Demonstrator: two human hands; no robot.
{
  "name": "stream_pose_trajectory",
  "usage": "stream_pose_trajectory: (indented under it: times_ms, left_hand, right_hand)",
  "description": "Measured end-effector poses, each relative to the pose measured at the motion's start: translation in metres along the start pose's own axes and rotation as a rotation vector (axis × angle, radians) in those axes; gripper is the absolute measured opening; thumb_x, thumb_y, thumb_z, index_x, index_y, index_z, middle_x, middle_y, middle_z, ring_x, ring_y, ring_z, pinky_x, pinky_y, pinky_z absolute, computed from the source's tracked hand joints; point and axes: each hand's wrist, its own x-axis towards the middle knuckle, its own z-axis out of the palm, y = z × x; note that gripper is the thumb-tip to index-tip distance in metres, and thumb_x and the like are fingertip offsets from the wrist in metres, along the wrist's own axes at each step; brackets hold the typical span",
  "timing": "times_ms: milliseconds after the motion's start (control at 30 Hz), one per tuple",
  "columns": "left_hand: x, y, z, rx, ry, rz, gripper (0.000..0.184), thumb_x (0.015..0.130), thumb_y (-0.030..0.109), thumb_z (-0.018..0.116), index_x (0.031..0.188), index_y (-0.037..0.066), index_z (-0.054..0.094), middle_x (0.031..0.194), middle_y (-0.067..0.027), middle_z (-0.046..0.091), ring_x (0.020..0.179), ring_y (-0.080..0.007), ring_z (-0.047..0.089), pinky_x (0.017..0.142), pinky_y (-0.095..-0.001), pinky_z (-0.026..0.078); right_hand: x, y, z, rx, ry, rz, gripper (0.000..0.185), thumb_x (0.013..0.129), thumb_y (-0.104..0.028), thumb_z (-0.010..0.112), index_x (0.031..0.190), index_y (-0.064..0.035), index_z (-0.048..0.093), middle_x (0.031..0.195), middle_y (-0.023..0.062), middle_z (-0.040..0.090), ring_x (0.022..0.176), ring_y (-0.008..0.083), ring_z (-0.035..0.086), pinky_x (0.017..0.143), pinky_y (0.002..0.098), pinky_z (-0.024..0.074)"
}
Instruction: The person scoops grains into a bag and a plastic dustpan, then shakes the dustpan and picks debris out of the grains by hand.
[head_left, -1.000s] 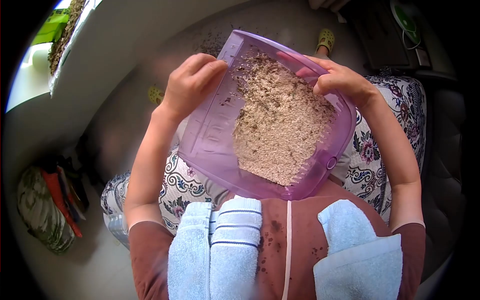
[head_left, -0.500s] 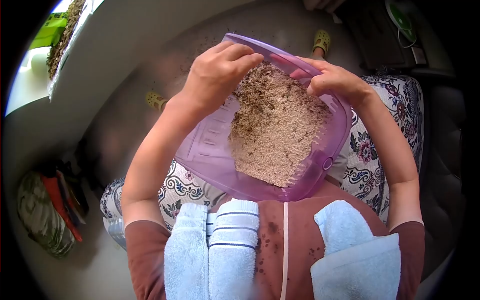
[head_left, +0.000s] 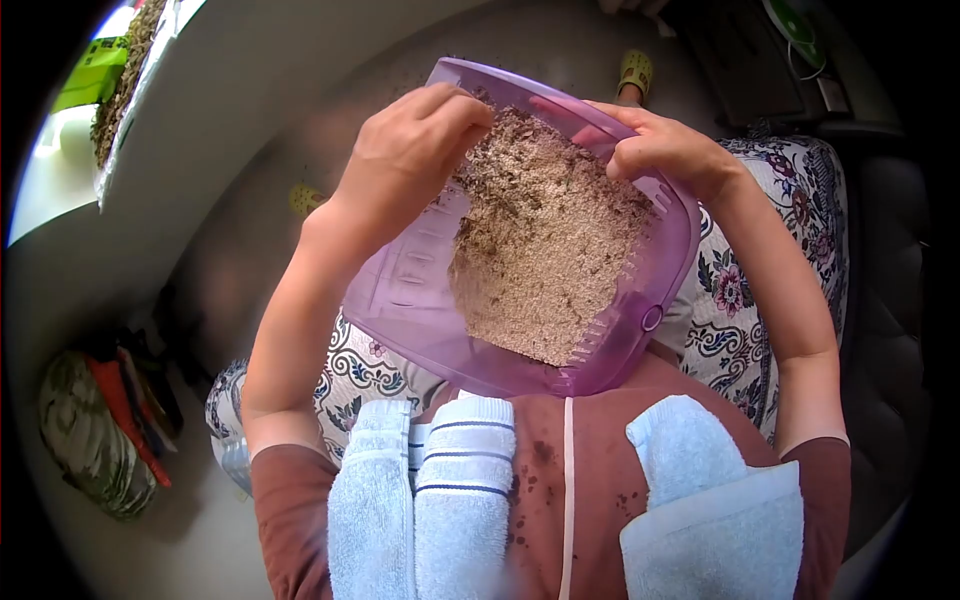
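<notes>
The purple tray [head_left: 408, 285] sits aslant in front of the person's brown top [head_left: 600, 450], over the patterned cloth [head_left: 735, 290], its near corner right up by the belly. The pale grain [head_left: 550, 250] is banked in the middle and toward the right wall of the tray, leaving a bare strip down the left side. The heap stretches longest from the tray's far end back to its near corner, and the dark bits [head_left: 480, 205] gather thickest along its far and left margins.

That's the relation that counts, to my eye: the left hand [head_left: 415, 140] is the nearer one to those dark margins, arched over the tray's far left edge, with the grain to its right and nearer the body. Its fingers are bent and bunched together, but the tips are tucked out of sight, so I can't tell whether they pinch anything.

The right hand [head_left: 665, 150] has hold of the tray's far right wall, thumb hooked inside above the heap, fingers behind; you can make them out through the tinted plastic. A yellow clog [head_left: 636, 72] shows on the floor beyond the tray.
</notes>
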Motion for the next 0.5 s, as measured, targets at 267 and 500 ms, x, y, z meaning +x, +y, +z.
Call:
stream_pose_trajectory:
  times_ms: [267,500]
  left_hand:
    - [-0.033,0.030,-0.001,-0.289,-0.219,-0.113,0.019,0.082,0.009,0.069,0.102,0.009,0.067,0.086,-0.0073,0.067,0.072,-0.0242,0.067,0.062,-0.0331,0.055]
    - [-0.030,0.032,0.001,-0.126,-0.229,-0.030,0.016,0.080,0.007,0.071,0.096,0.008,0.069,0.081,-0.0067,0.065,0.068,-0.0235,0.065,0.060,-0.0320,0.054]
  right_hand:
    - [0.002,0.009,-0.001,-0.002,0.006,-0.014,0.071,0.071,-0.016,0.061,0.141,-0.0074,0.046,0.099,-0.0017,0.052,0.082,0.0047,0.048,0.071,0.0191,0.0401]
    - [-0.003,0.008,0.000,0.009,0.019,-0.012,0.073,0.071,-0.018,0.061,0.141,-0.0087,0.046,0.105,0.0009,0.054,0.084,0.0060,0.050,0.073,0.0201,0.0417]
